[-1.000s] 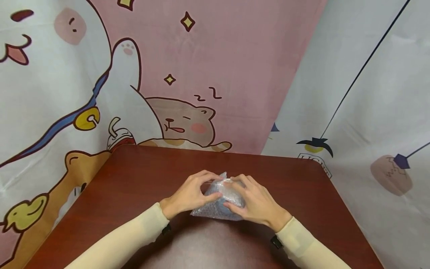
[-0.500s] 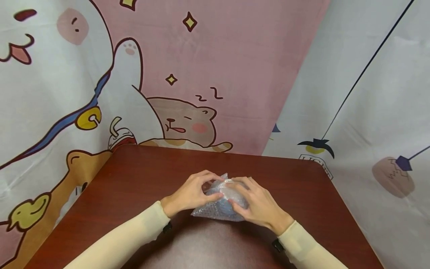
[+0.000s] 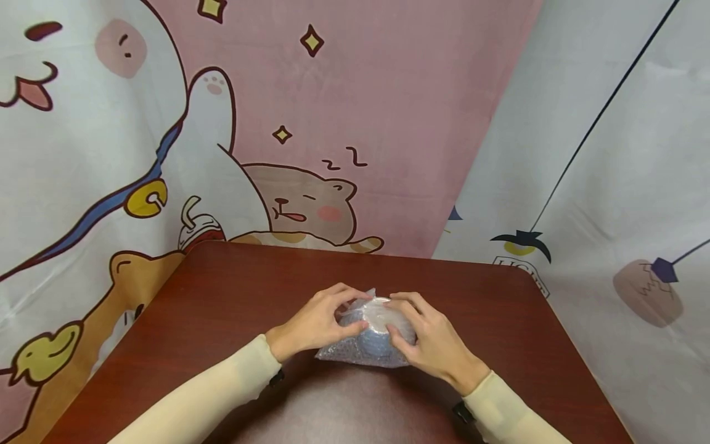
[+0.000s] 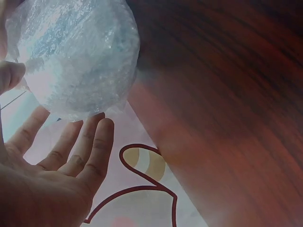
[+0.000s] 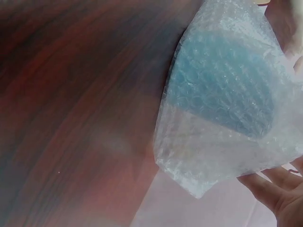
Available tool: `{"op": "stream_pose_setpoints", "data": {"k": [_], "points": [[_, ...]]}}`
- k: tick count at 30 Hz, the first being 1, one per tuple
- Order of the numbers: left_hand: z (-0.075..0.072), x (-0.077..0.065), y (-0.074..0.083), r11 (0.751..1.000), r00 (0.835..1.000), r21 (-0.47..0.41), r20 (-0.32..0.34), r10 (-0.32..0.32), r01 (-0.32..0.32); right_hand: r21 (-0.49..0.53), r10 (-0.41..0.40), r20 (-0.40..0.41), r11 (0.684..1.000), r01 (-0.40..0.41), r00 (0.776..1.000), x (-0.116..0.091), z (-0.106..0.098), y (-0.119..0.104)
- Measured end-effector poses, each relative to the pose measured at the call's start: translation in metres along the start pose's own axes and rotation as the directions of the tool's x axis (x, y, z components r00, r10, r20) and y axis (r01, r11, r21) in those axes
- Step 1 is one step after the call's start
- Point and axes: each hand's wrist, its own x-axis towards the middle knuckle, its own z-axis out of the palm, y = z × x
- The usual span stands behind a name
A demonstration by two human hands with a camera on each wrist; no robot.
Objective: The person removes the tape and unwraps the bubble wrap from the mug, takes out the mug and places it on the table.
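Note:
A clear bubble-wrap bag [image 3: 346,353] lies on the table in the head view. Through its film shows a round blue thing [image 3: 376,343] with a pale, flat top; its exact kind is unclear. My left hand [image 3: 310,322] grips the bag's left side, thumb in front and fingers behind. Curved round the opposite side, my right hand [image 3: 439,343] holds the bag with thumb and fingertips. In the left wrist view the bag [image 4: 94,61] meets the fingertips of the left hand [image 4: 61,165]. The right wrist view has the blue part [image 5: 222,85] under the bubbles.
The dark red wooden table [image 3: 249,277] reaches to a cartoon-printed cloth [image 3: 410,123] hanging behind it. More of that cloth borders the left and right sides. Both forearms in cream sleeves [image 3: 205,388] cross the table's front part.
My right hand has shifted slightly to the right, its thumb moving with it. More of the pale top and blue side shows between the hands. The left hand stays nearly still.

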Motion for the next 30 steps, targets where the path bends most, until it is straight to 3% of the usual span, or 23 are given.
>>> {"op": "stream_pose_setpoints", "data": {"k": [8,12,19,26,30], "points": [[0.001,-0.004,0.006,0.991,1.0,0.131,0.008,-0.004,0.003,0.017,0.098,-0.051,0.995,-0.097,0.994,-0.006,-0.006,-0.001],[0.005,-0.003,0.011,0.982,1.0,0.191,-0.019,-0.002,0.005,0.016,0.136,-0.098,0.991,-0.135,0.986,-0.009,-0.009,0.002],[0.01,0.0,0.02,0.976,0.998,0.217,-0.06,0.008,0.005,0.012,0.172,-0.208,0.985,-0.174,0.963,-0.012,-0.015,0.008],[0.013,0.001,0.025,0.98,0.997,0.194,-0.07,-0.027,0.041,0.001,0.267,-0.263,0.961,-0.276,0.927,-0.021,-0.025,0.015],[0.016,0.001,0.027,0.977,0.996,0.202,-0.07,-0.048,0.061,-0.003,0.384,-0.274,0.916,-0.4,0.882,-0.028,-0.031,0.022]]}}
